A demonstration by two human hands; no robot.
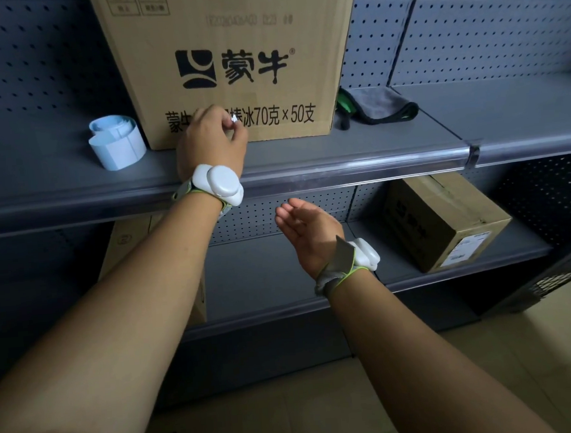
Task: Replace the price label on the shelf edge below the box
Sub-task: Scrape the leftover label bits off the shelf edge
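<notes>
Label scrap (234,119), small, white, pinched in left-hand fingers (237,131); right hand (307,226) slack.

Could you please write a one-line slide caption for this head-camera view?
Left hand pinches a small white label before the brown cardboard box; right hand open below the shelf edge.

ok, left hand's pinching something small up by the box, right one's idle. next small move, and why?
Probably bring the left hand down to the shelf edge strip below the box. It pinches a small white piece, likely a label, and the clear strip there looks bare. The right hand hangs open nearby.
</notes>
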